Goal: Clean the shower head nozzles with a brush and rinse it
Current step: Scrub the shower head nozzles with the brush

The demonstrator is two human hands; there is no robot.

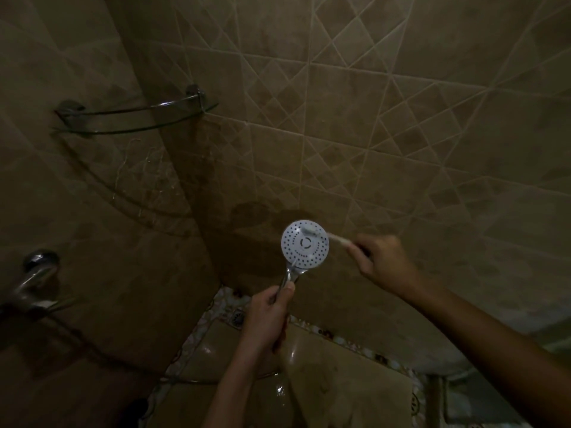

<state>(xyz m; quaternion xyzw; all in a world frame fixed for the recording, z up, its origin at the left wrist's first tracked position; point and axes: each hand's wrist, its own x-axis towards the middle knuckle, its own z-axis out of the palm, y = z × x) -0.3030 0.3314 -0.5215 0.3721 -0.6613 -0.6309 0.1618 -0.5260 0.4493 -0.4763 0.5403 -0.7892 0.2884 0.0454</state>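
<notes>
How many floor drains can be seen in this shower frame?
2. One floor drain lies in the corner, just left of the left hand holding the shower head. The second drain is near the bottom edge, right of centre. The arms may hide more.

Matt white shower head face (305,244), glossy chrome handle (289,276), perhaps plastic.

Motion-blurred brush (335,239), handle hidden in right hand (383,261); tap (31,282) cut off by left edge.
</notes>
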